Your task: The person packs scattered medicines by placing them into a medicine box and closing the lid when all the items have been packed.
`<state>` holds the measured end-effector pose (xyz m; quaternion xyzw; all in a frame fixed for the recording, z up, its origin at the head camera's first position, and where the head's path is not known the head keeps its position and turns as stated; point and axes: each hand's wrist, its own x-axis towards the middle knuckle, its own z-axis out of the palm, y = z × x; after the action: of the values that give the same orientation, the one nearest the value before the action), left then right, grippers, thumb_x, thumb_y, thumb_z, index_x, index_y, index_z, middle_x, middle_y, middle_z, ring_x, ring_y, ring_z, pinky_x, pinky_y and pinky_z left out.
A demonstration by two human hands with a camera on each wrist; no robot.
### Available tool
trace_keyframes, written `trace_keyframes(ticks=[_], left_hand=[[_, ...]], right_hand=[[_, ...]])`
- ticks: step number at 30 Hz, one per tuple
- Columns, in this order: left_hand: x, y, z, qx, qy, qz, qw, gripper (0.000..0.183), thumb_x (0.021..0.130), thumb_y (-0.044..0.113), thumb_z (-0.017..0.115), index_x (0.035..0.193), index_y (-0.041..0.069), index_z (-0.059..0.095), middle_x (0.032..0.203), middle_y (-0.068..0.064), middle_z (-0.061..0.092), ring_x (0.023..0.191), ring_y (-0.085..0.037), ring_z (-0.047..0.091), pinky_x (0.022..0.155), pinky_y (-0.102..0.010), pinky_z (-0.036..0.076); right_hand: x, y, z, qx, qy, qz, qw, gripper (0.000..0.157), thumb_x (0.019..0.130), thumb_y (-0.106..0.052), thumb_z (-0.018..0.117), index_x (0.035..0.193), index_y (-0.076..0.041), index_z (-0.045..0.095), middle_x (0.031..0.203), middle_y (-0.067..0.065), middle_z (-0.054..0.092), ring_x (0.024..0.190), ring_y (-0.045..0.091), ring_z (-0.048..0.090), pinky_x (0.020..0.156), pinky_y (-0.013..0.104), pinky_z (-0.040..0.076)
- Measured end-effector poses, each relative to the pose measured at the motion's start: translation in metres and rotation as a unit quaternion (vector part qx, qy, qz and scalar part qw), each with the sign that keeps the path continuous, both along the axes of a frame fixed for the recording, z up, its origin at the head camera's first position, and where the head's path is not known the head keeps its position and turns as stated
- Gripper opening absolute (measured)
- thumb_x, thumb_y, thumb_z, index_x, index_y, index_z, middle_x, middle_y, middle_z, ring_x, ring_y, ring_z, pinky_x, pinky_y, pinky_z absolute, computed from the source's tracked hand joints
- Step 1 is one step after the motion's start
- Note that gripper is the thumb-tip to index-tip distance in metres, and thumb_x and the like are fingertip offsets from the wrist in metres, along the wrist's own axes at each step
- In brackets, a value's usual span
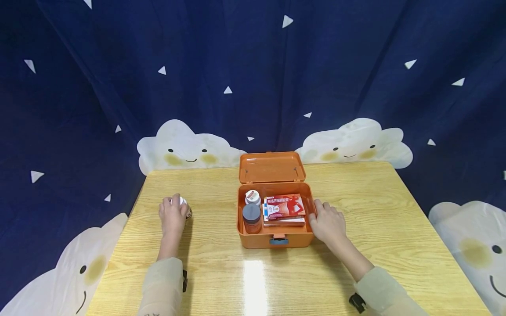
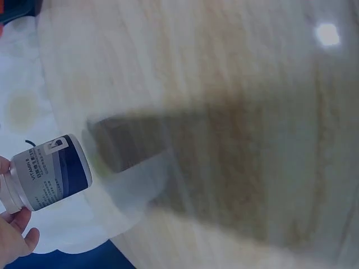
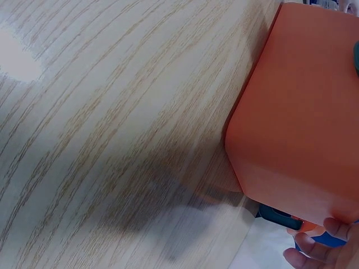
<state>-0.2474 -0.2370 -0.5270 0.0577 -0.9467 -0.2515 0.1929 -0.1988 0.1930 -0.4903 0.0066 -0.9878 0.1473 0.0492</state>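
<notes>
My left hand (image 1: pixel 172 216) grips a white-capped vitamin bottle (image 2: pixel 53 172) by its cap end, over the left side of the table. Its grey and dark blue label shows in the left wrist view. My right hand (image 1: pixel 328 222) touches the right rim of an open orange storage box (image 1: pixel 257 240), its fingers loosely spread. In the right wrist view those fingers (image 3: pixel 309 246) appear near the box's upper edge. Inside the box, a white bottle (image 1: pixel 253 197) and a dark-lidded bottle (image 1: pixel 252 218) stand at left. A red medicine carton (image 1: pixel 283 206) lies on other cartons at right.
The box's lid (image 1: pixel 272 167) is tipped back behind it, and a blue-grey latch (image 1: pixel 279 240) hangs at its front. Wood-grain table (image 1: pixel 213 272) surrounds the box. A dark blue curtain (image 1: pixel 253 66) with clouds and white triangles hangs behind and beside the table.
</notes>
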Motion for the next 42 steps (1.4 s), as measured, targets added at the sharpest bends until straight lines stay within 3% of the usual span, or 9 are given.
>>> trace_keyframes(ticks=[6, 12, 24, 35, 42], left_hand=[[-0.002, 0.012, 0.013, 0.0, 0.042, -0.015, 0.999, 0.037, 0.084, 0.013, 0.057, 0.117, -0.003, 0.051, 0.108, -0.028, 0.047, 0.101, -0.042, 0.042, 0.092, -0.054, 0.031], [-0.004, 0.029, 0.034, -0.001, 0.079, -0.038, 0.9962, 0.036, 0.08, 0.009, 0.059, 0.113, -0.004, 0.053, 0.105, -0.027, 0.048, 0.097, -0.042, 0.044, 0.091, -0.053, 0.03], [-0.004, 0.067, 0.08, -0.006, 0.105, -0.09, 0.9905, 0.035, 0.08, 0.011, 0.057, 0.112, -0.002, 0.053, 0.103, -0.025, 0.048, 0.095, -0.04, 0.044, 0.094, -0.053, 0.029], [0.004, 0.095, 0.106, -0.013, 0.117, -0.137, 0.9836, 0.034, 0.083, 0.016, 0.059, 0.113, 0.002, 0.055, 0.102, -0.02, 0.048, 0.092, -0.035, 0.045, 0.093, -0.05, 0.031], [0.008, 0.114, 0.117, -0.027, 0.136, -0.169, 0.976, 0.035, 0.082, 0.016, 0.061, 0.113, 0.002, 0.055, 0.102, -0.019, 0.049, 0.093, -0.034, 0.045, 0.092, -0.05, 0.032]], right_hand=[[0.0, 0.0, 0.0, 0.001, -0.001, -0.001, 1.0, 0.037, 0.087, -0.024, 0.042, 0.119, -0.005, 0.047, 0.099, 0.02, 0.056, 0.089, 0.038, 0.054, 0.072, 0.053, 0.039], [0.0, 0.0, 0.001, 0.002, -0.003, -0.002, 1.0, 0.039, 0.088, -0.024, 0.043, 0.121, -0.005, 0.047, 0.101, 0.02, 0.055, 0.091, 0.038, 0.053, 0.073, 0.053, 0.039], [0.0, 0.0, 0.0, 0.0, -0.001, -0.003, 1.0, 0.038, 0.088, -0.024, 0.044, 0.121, -0.006, 0.046, 0.102, 0.02, 0.055, 0.092, 0.038, 0.053, 0.074, 0.053, 0.039], [0.0, 0.0, 0.0, 0.002, -0.002, -0.002, 1.0, 0.038, 0.088, -0.025, 0.044, 0.12, -0.005, 0.047, 0.101, 0.02, 0.055, 0.091, 0.039, 0.053, 0.073, 0.054, 0.039], [0.0, 0.001, 0.0, 0.001, -0.003, 0.0, 1.0, 0.037, 0.088, -0.025, 0.041, 0.119, -0.005, 0.047, 0.099, 0.019, 0.056, 0.089, 0.039, 0.054, 0.073, 0.054, 0.04]])
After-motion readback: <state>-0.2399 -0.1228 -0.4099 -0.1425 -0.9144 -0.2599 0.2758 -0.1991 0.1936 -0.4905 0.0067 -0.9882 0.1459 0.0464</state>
